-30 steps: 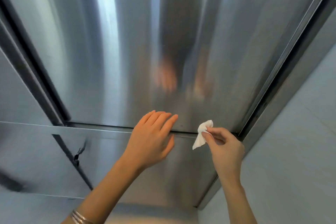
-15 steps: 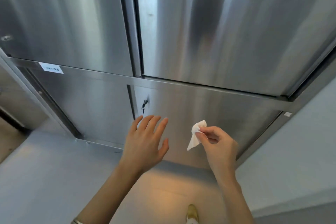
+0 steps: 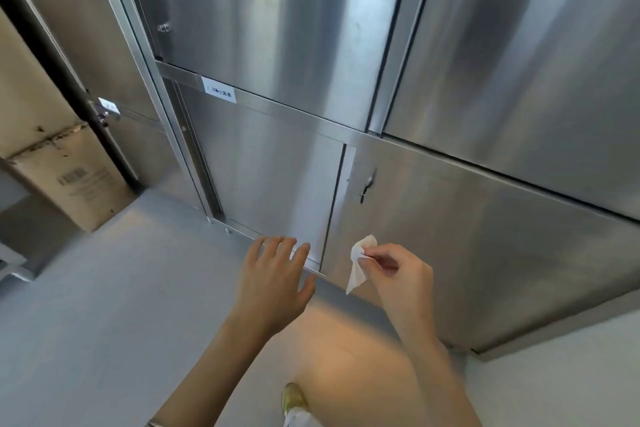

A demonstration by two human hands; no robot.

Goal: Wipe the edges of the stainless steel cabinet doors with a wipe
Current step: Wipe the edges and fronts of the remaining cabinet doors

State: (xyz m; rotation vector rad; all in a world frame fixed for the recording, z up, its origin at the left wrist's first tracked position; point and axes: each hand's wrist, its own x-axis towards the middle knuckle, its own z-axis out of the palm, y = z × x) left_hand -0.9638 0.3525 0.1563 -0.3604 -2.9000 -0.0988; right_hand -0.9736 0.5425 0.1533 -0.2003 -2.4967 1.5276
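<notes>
The right hand (image 3: 401, 274) pinches a crumpled white wipe (image 3: 358, 265) between thumb and fingertips, the loose end hanging down, clear of the steel. The left hand (image 3: 273, 279) is empty, fingers spread and relaxed, hovering over the bottom edge of the lower left cabinet door (image 3: 266, 170); whether it touches the metal I cannot tell. The relation that matters: the vertical seam (image 3: 334, 201) between the 2 lower doors runs up and away from the hands, its lower end lying between them, just left of the wipe. The wipe hand is the nearer of the 2 to it. By my judgement, the next stroke needs only a short shift left and forward to press the wipe on that edge, then a run along its upright long axis, toward the latch (image 3: 367, 185) on the lower right cabinet door (image 3: 467, 236)
</notes>
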